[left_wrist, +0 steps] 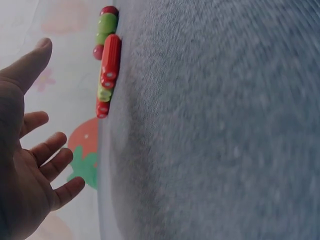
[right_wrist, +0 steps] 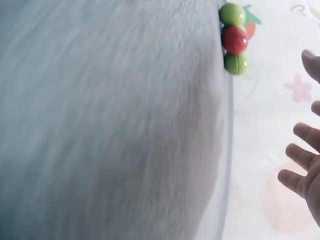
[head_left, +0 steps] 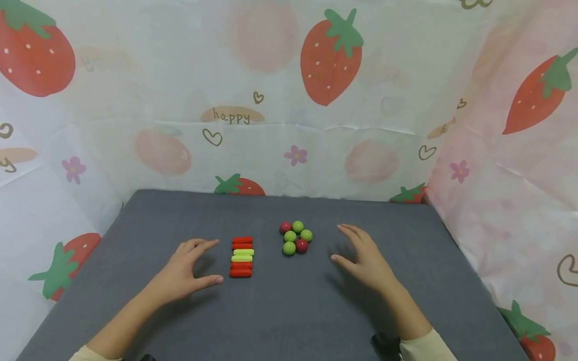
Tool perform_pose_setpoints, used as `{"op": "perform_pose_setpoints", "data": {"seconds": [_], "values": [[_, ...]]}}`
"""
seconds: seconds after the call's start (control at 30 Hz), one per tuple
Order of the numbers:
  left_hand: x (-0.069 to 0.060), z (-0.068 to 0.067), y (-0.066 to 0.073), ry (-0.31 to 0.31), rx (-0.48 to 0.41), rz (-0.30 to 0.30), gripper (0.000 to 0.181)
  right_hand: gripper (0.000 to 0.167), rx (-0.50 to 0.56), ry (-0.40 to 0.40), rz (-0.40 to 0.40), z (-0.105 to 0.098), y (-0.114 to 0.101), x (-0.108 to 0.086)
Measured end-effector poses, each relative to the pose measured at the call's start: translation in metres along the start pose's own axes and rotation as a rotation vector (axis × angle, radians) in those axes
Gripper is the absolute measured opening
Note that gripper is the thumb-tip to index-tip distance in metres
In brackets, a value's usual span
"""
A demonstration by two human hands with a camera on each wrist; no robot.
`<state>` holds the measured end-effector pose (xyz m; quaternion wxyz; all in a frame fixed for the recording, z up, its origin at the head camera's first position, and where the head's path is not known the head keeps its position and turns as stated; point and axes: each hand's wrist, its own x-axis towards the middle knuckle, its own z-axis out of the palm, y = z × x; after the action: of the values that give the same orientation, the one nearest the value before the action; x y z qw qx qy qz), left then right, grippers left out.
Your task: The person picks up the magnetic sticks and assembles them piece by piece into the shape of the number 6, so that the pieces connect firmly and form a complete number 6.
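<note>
In the head view, a column of short red sticks and yellow-green sticks lies on the dark grey table. To its right sits a cluster of small balls, some green and some red. My left hand hovers just left of the sticks, thumb and fingers spread apart, holding nothing. Right of the balls is my right hand, its fingers loosely extended and also without anything in them. Both wrist views show the hands' spread fingers away from the red sticks and the red ball.
A grey cloth covers the table. Behind and at both sides hangs a pale curtain printed with strawberries, hearts and flowers. Dark straps or devices show near the sleeves.
</note>
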<state>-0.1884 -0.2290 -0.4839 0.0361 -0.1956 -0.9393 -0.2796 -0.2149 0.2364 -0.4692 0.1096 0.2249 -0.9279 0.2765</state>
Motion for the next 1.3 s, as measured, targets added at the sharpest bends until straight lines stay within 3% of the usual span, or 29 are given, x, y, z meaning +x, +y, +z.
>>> {"op": "perform_pose_setpoints", "data": {"seconds": [0.23, 0.8, 1.3], "values": [[0.001, 0.008, 0.006, -0.023, -0.11, -0.044, 0.083, 0.071, 0.106, -0.036, 0.056, 0.018, -0.007, 0.012], [0.007, 0.028, 0.005, -0.053, -0.192, -0.064, 0.049, 0.055, 0.319, -0.072, 0.203, 0.058, -0.021, 0.04], [0.02, 0.038, 0.005, -0.021, -0.199, -0.07, 0.036, 0.045, 0.3, -0.102, 0.243, 0.072, -0.023, 0.061]]}}
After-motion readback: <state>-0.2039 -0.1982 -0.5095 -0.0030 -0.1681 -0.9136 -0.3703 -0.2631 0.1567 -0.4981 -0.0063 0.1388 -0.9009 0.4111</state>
